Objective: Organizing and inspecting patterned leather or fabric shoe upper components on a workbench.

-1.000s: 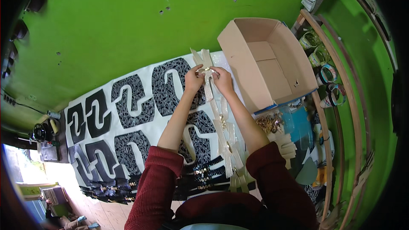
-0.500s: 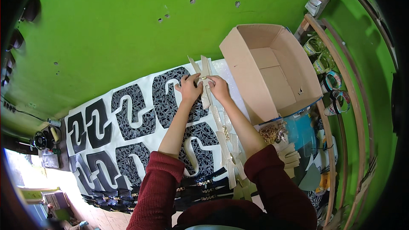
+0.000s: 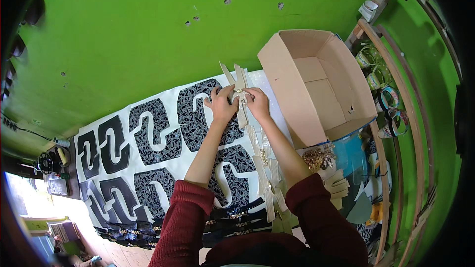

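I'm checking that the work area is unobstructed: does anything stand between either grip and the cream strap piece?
Nothing visible does. The left grip and right grip are both right at the cream strap piece, beside its gold-coloured ornament. The cardboard box stands to the right, outside that space.

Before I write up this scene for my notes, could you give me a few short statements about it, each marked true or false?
1. The left hand and right hand are at the same cream strap. True.
2. A cardboard box stands to the right of both hands. True.
3. That box is shut. False: it is open, and its inside shows.
4. Black cutouts lie on a white sheet. True.
5. The left hand is inside the box. False: it is at the strap.
6. The cutouts lie right of the box. False: they lie left of it.
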Demonstrator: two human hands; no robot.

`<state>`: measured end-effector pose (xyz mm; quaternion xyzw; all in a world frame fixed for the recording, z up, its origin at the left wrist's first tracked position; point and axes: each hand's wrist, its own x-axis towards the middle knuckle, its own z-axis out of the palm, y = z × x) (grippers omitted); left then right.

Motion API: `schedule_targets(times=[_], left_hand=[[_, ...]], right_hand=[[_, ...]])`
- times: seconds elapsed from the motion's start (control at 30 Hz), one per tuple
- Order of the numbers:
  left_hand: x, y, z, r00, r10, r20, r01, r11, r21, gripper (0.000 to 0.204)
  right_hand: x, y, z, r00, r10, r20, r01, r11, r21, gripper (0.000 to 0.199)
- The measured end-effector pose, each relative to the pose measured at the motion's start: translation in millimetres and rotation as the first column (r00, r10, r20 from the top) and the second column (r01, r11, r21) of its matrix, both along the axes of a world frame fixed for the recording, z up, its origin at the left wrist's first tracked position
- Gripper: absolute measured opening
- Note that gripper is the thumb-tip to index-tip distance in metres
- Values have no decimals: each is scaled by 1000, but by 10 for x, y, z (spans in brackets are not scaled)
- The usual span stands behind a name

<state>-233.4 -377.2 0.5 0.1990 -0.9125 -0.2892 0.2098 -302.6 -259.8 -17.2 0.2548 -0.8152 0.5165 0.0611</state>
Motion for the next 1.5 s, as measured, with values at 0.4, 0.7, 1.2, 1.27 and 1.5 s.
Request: schedule_targets(times=[0.4, 0.7, 1.2, 1.27, 1.5], left_hand=[[-36, -60, -15, 977, -104, 186, 113, 993, -39, 46], [-56, -23, -92, 972, -93, 215, 134, 973, -186, 51], [-117, -8, -115, 945, -124, 303, 229, 911, -342, 57], [-174, -58, -61, 894, -94, 437, 273, 889, -367, 54], [-376, -109, 200, 791, -84, 606, 418, 798, -435, 53]], right_hand=[[-138, 12, -76, 998, 20, 65, -22, 999, 37, 21], [-227, 19, -156, 998, 55, -7, -54, 995, 88, 23], [-178, -145, 118, 954, 276, -119, -105, 678, 727, 43], [-173, -223, 227, 952, 283, -121, -84, 616, 783, 42], [-370, -435, 660, 938, 264, 223, -309, 356, 882, 43]])
